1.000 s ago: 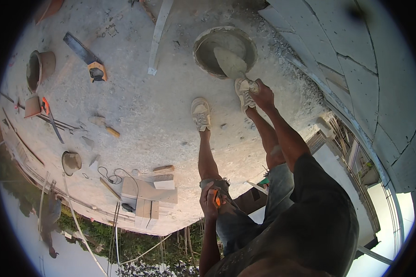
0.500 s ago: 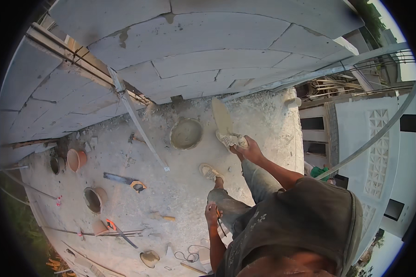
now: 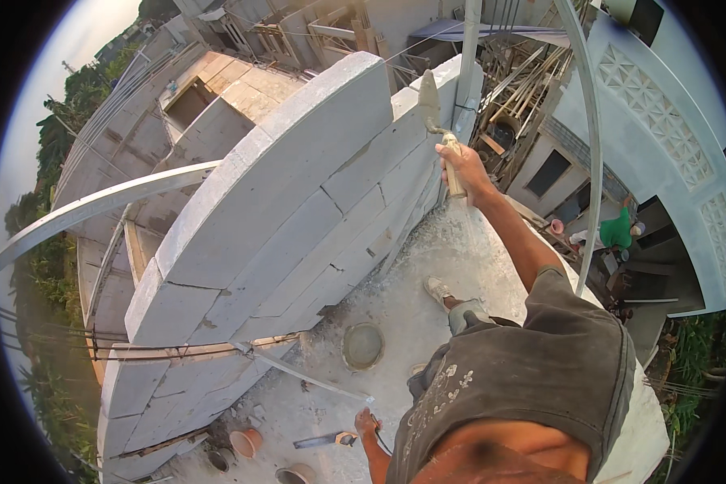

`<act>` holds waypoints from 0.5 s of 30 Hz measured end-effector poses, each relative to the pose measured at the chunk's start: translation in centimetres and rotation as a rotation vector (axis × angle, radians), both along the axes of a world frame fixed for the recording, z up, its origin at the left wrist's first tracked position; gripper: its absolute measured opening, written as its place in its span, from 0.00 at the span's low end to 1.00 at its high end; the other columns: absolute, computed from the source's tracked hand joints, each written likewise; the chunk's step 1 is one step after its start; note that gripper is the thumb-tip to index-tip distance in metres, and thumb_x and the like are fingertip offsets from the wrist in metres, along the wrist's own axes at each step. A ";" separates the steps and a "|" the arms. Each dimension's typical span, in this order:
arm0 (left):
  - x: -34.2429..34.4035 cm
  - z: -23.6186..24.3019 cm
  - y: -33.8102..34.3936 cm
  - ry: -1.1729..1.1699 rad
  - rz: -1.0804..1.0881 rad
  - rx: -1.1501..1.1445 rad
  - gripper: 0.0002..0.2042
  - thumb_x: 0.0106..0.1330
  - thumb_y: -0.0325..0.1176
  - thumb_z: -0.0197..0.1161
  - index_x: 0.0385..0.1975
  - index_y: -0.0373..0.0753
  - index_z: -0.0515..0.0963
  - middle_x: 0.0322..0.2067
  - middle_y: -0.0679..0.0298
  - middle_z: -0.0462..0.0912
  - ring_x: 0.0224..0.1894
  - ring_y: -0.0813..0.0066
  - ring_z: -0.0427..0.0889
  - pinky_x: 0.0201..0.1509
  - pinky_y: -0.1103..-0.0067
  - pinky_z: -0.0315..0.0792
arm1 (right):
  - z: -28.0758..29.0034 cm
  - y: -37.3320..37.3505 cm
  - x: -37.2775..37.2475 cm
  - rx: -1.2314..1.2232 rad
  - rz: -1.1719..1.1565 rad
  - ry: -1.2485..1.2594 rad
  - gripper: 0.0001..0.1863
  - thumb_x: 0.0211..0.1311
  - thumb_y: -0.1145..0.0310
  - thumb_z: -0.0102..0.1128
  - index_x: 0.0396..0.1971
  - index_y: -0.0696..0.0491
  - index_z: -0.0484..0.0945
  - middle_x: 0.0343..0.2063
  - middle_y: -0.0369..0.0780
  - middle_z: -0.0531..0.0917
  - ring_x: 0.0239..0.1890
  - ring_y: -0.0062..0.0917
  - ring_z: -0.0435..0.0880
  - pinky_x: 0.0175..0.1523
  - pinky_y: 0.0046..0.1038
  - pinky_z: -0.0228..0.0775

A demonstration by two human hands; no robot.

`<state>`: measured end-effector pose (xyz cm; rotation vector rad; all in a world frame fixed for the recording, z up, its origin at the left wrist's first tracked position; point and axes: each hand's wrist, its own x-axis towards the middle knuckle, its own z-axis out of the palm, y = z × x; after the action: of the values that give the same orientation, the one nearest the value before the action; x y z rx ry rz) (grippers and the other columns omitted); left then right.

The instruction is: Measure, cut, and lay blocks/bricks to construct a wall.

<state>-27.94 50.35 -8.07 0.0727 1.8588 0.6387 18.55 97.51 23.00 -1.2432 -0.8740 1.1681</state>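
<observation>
My right hand (image 3: pixel 469 171) is closed around the wooden handle of a trowel (image 3: pixel 429 101), raised near the far right end of a wall of pale grey blocks (image 3: pixel 298 218). Its blade points upward beside the wall's stepped top, and I cannot tell whether it touches a block. Low by my left side, my left hand (image 3: pixel 367 422) is closed on something small, mostly hidden by the fingers; a dark cord hangs near it. On the floor at the wall's foot stands a round bucket (image 3: pixel 344 348) with grey wet mortar in it.
A handsaw (image 3: pixel 319 441), an orange-brown bucket (image 3: pixel 246 441) and other buckets lie on the floor at lower left. A metal bar (image 3: pixel 306 375) slants over the floor. A curved pole (image 3: pixel 593 145) rises at right. Beyond the edge, a person in green (image 3: pixel 617 231) is below.
My view has lifted from the floor to the wall's top. The trowel, earlier low beside my foot, is now raised by my right hand to the wall's far end.
</observation>
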 end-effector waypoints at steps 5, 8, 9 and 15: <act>8.0 3.6 11.0 -0.052 -0.017 0.272 0.13 0.67 0.44 0.60 0.42 0.44 0.71 0.24 0.66 0.74 0.19 0.68 0.79 0.18 0.75 0.74 | 0.9 12.5 3.5 0.058 -0.152 0.249 0.20 0.60 0.54 0.63 0.37 0.56 0.71 0.24 0.35 0.75 0.22 0.19 0.77 0.24 0.23 0.72; 13.3 3.9 15.2 -0.090 -0.144 0.339 0.14 0.68 0.44 0.58 0.44 0.41 0.72 0.24 0.67 0.74 0.20 0.71 0.79 0.22 0.77 0.73 | 0.0 19.2 5.5 0.123 -0.263 0.380 0.21 0.60 0.52 0.63 0.37 0.56 0.72 0.23 0.35 0.76 0.20 0.19 0.78 0.24 0.22 0.74; 15.6 5.1 16.5 -0.120 -0.176 0.347 0.14 0.68 0.44 0.58 0.43 0.40 0.73 0.23 0.68 0.74 0.21 0.75 0.77 0.24 0.79 0.71 | -0.1 20.5 6.7 0.120 -0.279 0.389 0.21 0.60 0.52 0.63 0.37 0.56 0.72 0.23 0.35 0.76 0.20 0.19 0.78 0.24 0.22 0.74; 14.6 -4.0 13.2 0.001 0.079 0.183 0.15 0.68 0.48 0.60 0.30 0.41 0.77 0.20 0.74 0.70 0.24 0.85 0.66 0.29 0.82 0.62 | -0.8 25.1 6.9 0.116 -0.450 0.663 0.23 0.60 0.51 0.62 0.40 0.56 0.70 0.27 0.39 0.76 0.24 0.24 0.80 0.27 0.27 0.76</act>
<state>-13.36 63.51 -12.09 0.1196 1.8076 0.8628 25.40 122.57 22.24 -0.8101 -0.1494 1.0396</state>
